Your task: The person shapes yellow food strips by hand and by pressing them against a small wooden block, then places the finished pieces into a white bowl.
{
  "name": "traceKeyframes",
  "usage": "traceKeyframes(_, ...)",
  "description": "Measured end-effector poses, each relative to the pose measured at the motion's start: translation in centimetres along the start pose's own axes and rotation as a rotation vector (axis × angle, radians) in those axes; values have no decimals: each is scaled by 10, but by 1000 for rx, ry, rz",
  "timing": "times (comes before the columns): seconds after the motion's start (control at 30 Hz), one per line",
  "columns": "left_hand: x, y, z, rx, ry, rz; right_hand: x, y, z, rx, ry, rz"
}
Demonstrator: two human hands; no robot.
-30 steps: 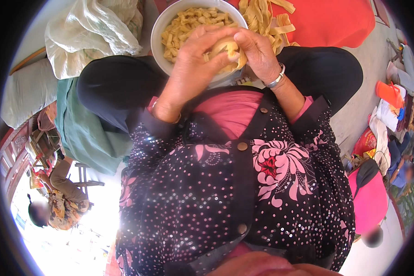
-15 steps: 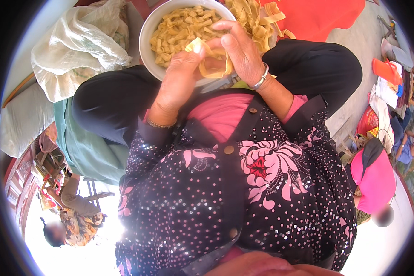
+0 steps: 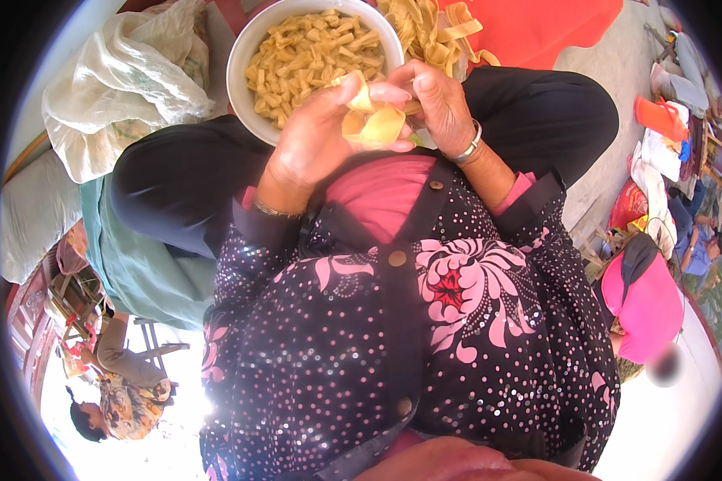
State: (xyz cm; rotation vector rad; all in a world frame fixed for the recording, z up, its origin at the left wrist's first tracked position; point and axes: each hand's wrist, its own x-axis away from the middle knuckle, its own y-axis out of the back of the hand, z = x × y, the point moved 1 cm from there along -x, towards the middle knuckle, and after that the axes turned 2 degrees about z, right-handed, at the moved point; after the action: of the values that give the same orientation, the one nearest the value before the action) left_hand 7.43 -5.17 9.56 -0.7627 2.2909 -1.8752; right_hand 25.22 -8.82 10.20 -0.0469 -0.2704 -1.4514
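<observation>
left hand (image 3: pixel 309 132): fingers closed on looped yellow strip (image 3: pixel 379 127); right hand (image 3: pixel 448 114): grip cannot be told; bowl (image 3: pixel 236 80): top edge cut off.

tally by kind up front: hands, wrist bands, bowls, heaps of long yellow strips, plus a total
Hands: 2, left hand and right hand
Wrist bands: 2, one on each wrist
White bowl: 1
Heap of long yellow strips: 1
Total: 6

I could pass over the left side of the bowl (image 3: pixel 236 78). Yellow strips (image 3: pixel 415 32) crowd its right edge; knees (image 3: pixel 573 104) flank both sides.
</observation>
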Motion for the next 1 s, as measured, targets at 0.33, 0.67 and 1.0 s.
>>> traceKeyframes(0.33, -5, -20, -7, 94, -52, 30, -10, 9, 10, -40, -37, 123)
traceKeyframes(0.67, 7, -1, -28, 238, -372, 56, -16, 52, 6, 12, 13, 42)
traceKeyframes(1.0, 20, -12, -33, -510, -487, -521, -34, 31, 16, 60, -161, 259)
